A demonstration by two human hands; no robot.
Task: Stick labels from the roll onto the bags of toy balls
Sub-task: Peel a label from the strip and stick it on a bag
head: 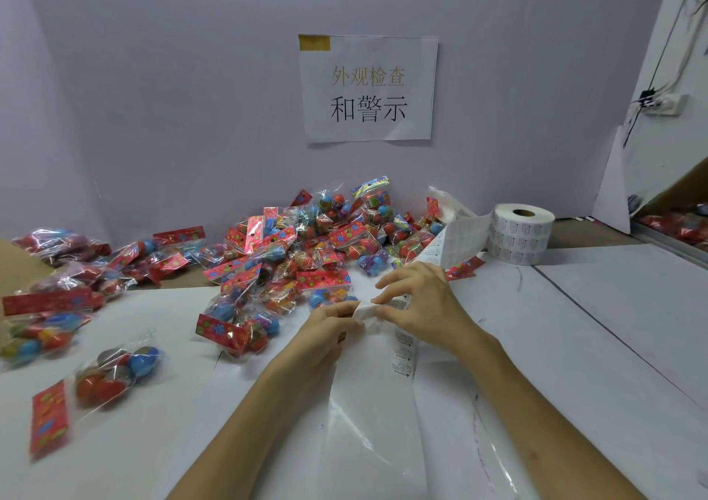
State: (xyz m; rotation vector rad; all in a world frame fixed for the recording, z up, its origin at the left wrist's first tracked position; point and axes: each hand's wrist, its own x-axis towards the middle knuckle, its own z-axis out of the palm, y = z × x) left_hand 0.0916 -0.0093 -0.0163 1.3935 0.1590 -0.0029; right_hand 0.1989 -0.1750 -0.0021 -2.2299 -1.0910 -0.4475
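Both the left hand (329,321) and right hand (421,300) pinch one label (366,313) between them, near the bags (291,246).

Glossy clear plastic bags (115,377) (crinkled), matt paper label roll (521,237), seemingly smooth white table (613,308)

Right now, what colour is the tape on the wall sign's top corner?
Mustard yellow; the tape shows best in the head view.

paper sign (367,87) taped to wall, power strip (664,102), cardboard (17,260)
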